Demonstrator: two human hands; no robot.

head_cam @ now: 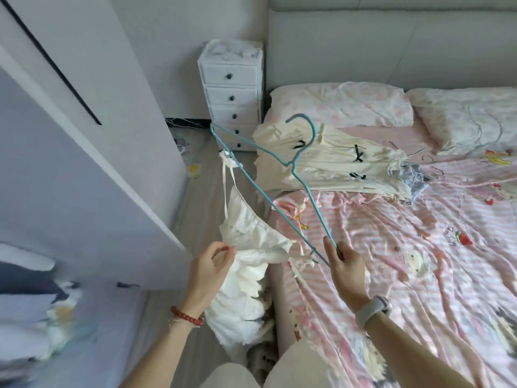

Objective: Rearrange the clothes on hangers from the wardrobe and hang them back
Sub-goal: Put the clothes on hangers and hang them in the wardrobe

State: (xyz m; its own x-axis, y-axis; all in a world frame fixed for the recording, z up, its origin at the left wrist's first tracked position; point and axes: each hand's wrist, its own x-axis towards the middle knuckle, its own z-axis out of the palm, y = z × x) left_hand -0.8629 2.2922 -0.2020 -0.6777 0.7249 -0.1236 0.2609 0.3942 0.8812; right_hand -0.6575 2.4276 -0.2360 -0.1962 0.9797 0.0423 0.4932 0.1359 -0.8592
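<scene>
Between the hands, white dress (251, 247) on blue hanger (291, 163)

Cloth, coated wire and sheen

Thin teal coated-wire hanger (291, 163), smooth; white crinkled cloth slip dress (246, 264), slightly glossy; pink striped cotton-like bedsheet (405, 261), matt, creased.

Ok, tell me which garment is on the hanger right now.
The white strappy garment, hooked by its strap on the blue hanger; the cream one with black bows lies flat on the bed.
</scene>
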